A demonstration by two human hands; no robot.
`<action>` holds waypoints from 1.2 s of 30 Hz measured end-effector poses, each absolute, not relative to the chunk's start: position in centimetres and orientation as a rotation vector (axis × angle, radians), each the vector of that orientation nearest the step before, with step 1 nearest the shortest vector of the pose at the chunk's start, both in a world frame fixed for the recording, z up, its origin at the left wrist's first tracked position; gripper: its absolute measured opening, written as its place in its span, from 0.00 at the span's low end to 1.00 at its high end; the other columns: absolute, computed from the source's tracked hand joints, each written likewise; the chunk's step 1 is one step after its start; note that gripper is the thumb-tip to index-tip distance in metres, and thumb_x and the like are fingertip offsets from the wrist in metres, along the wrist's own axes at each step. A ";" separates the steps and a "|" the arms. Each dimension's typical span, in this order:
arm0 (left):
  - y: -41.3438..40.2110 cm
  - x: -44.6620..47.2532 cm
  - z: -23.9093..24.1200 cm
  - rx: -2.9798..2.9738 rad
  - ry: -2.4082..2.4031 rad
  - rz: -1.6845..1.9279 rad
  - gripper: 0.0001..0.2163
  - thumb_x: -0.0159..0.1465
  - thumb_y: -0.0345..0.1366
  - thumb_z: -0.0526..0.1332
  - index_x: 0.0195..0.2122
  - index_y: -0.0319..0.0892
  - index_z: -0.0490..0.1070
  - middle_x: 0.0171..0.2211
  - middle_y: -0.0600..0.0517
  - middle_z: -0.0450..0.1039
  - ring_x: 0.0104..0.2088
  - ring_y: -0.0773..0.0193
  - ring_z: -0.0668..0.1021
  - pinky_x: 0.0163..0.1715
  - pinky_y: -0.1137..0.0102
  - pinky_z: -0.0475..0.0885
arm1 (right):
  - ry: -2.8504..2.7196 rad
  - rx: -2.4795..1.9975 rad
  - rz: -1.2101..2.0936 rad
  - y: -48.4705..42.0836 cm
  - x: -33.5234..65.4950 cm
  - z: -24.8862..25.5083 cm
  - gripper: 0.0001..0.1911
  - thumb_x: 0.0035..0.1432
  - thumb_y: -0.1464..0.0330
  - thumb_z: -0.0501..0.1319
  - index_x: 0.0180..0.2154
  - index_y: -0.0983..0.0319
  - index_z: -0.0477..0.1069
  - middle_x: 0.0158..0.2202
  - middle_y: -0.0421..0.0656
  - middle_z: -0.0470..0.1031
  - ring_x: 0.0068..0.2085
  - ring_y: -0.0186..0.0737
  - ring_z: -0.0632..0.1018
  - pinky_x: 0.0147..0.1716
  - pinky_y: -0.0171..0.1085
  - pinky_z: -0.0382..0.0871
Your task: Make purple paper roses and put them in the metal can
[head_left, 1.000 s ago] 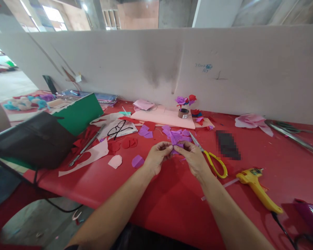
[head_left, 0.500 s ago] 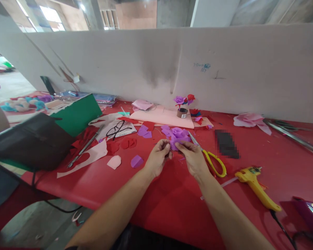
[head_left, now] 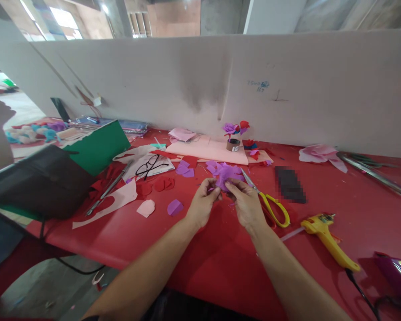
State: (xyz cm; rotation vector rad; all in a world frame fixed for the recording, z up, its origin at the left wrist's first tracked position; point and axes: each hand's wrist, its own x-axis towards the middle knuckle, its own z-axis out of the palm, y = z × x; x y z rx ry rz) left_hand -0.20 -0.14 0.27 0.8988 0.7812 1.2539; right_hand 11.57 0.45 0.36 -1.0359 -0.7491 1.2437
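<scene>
Both my hands hold a purple paper flower (head_left: 228, 173) just above the red table (head_left: 220, 249). My left hand (head_left: 202, 203) pinches its base from the left and my right hand (head_left: 245, 203) pinches it from the right, fingertips almost touching. Loose purple petals (head_left: 183, 168) lie behind the flower, and one more purple petal (head_left: 175, 207) lies to the left of my left hand. Yellow-handled scissors (head_left: 270, 205) rest right beside my right hand.
A yellow glue gun (head_left: 330, 240) lies at the right. Behind are a pink foam sheet (head_left: 209, 151), a tape roll (head_left: 234, 144) holding small paper flowers, eyeglasses (head_left: 150, 166), red petals (head_left: 160, 183) and a green sheet (head_left: 100, 145). A grey partition wall (head_left: 200, 84) bounds the table's far edge.
The purple flower has been lifted from the table surface and turned up between my fingers, so its petals now show above my hands. My hands shifted slightly up and away.
</scene>
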 end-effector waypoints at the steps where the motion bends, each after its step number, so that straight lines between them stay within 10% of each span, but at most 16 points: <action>1: -0.1 -0.2 0.2 0.906 0.788 1.260 0.10 0.56 0.32 0.62 0.39 0.41 0.65 0.30 0.56 0.64 0.27 0.72 0.68 0.35 0.73 0.65 | -0.750 -1.036 1.242 0.4 11.5 0.4 0.10 0.40 0.65 0.70 0.29 0.58 0.77 0.29 0.39 0.78 0.31 0.36 0.75 0.34 0.37 0.69; 36: -0.2 -0.3 -0.8 1.595 1.099 1.438 0.18 0.60 0.27 0.54 0.50 0.46 0.74 0.31 0.52 0.64 0.28 0.69 0.68 0.31 0.72 0.65 | -0.691 -1.066 1.247 0.1 11.1 0.6 0.11 0.38 0.67 0.72 0.28 0.60 0.77 0.26 0.37 0.77 0.27 0.32 0.74 0.30 0.33 0.65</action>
